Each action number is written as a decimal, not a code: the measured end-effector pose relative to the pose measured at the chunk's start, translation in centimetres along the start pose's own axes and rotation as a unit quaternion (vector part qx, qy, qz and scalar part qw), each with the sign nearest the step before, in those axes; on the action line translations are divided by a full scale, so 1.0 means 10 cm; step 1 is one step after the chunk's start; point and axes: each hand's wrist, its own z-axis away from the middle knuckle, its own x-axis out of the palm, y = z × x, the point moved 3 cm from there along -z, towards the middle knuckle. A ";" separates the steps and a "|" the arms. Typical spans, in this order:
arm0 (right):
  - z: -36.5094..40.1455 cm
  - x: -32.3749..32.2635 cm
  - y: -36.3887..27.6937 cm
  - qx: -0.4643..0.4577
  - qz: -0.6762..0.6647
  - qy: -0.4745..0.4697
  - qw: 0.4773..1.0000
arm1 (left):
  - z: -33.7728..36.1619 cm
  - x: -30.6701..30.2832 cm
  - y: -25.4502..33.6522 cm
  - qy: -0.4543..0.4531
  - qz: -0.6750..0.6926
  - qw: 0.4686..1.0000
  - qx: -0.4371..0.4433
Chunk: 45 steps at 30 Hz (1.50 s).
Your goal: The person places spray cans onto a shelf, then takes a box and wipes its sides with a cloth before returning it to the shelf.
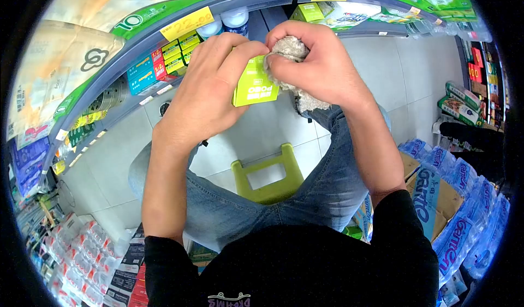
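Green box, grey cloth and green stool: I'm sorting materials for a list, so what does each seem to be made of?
Green box: probably printed cardboard, smooth; flat faces and crisp edges suggest it.
Grey cloth: soft textile, matt; its fuzzy, bunched surface shows that, though the fibre is unclear.
Green stool: likely moulded plastic, smooth, given its even colour and rounded corners.

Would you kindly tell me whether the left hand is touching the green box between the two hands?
Touching. The head view shows the left hand closed around one side of the green box, with no gap between them.
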 end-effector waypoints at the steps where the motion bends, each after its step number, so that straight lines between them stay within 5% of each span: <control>1: -0.01 0.01 -0.01 0.000 0.005 0.002 1.000 | 0.00 0.00 0.00 0.013 0.000 1.000 0.010; 16: -0.02 0.03 0.05 -0.023 -0.020 -0.014 0.999 | 0.05 -0.04 -0.04 -0.029 0.015 0.999 -0.022; 45: -0.04 0.06 0.01 -0.130 0.153 0.058 0.978 | 0.03 0.03 -0.03 -0.063 0.067 0.995 -0.043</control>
